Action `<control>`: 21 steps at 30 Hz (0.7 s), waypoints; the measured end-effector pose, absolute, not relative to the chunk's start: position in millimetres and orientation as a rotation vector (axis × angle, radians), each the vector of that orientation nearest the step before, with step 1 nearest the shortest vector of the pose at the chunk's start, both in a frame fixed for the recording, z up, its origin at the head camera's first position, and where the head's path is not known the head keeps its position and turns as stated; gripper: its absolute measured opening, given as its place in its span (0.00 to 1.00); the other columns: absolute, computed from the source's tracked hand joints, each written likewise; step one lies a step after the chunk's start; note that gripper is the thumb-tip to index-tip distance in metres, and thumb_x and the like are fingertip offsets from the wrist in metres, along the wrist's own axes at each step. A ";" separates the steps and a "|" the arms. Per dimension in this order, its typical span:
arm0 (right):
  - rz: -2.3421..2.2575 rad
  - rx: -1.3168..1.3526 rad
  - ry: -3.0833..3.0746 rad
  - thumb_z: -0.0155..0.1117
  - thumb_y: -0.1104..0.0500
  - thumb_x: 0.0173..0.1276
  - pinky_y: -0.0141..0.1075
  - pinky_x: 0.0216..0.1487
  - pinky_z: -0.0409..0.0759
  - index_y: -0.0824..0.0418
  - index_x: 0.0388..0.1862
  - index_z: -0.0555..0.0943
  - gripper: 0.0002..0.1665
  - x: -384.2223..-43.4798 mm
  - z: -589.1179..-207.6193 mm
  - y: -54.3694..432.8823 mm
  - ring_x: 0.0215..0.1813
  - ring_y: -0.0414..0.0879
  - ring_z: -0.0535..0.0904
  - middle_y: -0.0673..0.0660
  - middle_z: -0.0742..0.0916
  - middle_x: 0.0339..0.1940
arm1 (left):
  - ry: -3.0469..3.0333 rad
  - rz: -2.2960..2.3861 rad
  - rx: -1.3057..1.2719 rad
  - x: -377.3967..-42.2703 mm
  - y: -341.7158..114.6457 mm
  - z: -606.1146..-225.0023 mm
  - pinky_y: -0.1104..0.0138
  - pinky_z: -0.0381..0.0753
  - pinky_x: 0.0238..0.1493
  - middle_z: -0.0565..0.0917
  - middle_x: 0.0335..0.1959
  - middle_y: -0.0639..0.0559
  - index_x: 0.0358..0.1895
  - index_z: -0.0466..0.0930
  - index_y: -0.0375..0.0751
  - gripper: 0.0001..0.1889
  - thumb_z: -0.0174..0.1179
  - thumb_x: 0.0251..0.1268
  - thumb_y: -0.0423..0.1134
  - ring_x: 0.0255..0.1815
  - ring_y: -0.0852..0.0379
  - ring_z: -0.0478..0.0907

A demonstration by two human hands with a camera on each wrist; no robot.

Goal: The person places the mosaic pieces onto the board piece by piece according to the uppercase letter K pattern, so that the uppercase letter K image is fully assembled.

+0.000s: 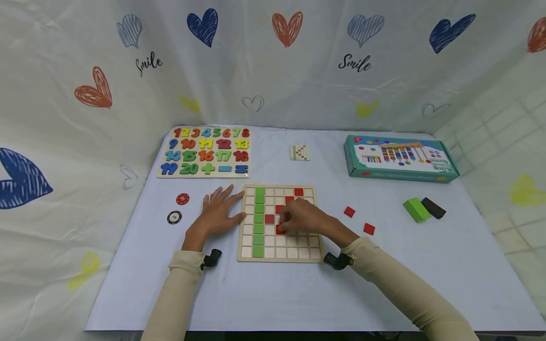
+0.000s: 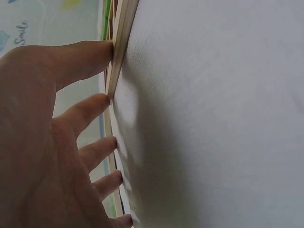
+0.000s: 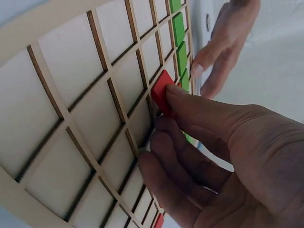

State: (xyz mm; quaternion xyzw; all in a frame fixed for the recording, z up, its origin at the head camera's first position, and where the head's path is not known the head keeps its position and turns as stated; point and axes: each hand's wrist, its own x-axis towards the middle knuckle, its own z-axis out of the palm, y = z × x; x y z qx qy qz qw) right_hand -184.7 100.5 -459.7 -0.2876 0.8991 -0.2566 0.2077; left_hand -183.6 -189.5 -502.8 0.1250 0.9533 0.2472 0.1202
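A wooden grid board (image 1: 281,260) lies flat on the table, with a column of green square tiles (image 1: 259,219) and several red ones set in a slanting line. Thumb and fingers of my right hand (image 1: 304,217) pinch a red square tile (image 3: 162,91). That tile stands tilted over one cell, its lower edge right at the grid strips in the right wrist view. My left hand (image 1: 218,213) is spread at the board's left side. Its thumb and index fingertip touch the board's edge (image 2: 118,57), and the other fingers are stretched out.
Two loose red tiles (image 1: 350,211) lie right of the board, with a green block (image 1: 416,210) and a dark block (image 1: 433,208) farther right. Behind are a number puzzle (image 1: 215,175), a small pattern card (image 1: 300,152) and a teal box (image 1: 401,158). Two round chips (image 1: 182,199) lie left.
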 end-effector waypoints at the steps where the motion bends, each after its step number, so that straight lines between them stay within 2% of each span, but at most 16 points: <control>1: -0.720 -0.797 2.497 0.80 0.59 0.66 0.34 0.36 0.80 0.54 0.30 0.89 0.07 -184.3 -459.9 100.5 0.32 0.38 0.79 0.43 0.87 0.26 | 2.785 0.723 0.367 -183.4 -189.3 -502.8 0.30 0.33 0.81 0.51 0.89 0.45 0.84 0.63 0.55 0.39 0.62 0.74 0.58 0.88 0.34 0.39; 12: -0.581 -0.909 2.565 0.79 0.57 0.68 0.35 0.37 0.80 0.52 0.27 0.90 0.09 -185.2 -458.2 96.5 0.32 0.38 0.79 0.43 0.88 0.25 | 2.785 0.721 0.371 -184.7 -190.7 -506.2 0.30 0.32 0.81 0.50 0.89 0.45 0.85 0.62 0.56 0.39 0.61 0.74 0.59 0.89 0.35 0.39; 21: -0.559 -0.898 2.556 0.77 0.57 0.70 0.35 0.38 0.81 0.52 0.29 0.90 0.07 -183.5 -457.6 96.7 0.32 0.37 0.79 0.42 0.87 0.25 | 2.788 0.732 0.360 -185.0 -190.4 -509.8 0.30 0.32 0.81 0.51 0.89 0.45 0.84 0.63 0.56 0.39 0.61 0.74 0.58 0.89 0.34 0.39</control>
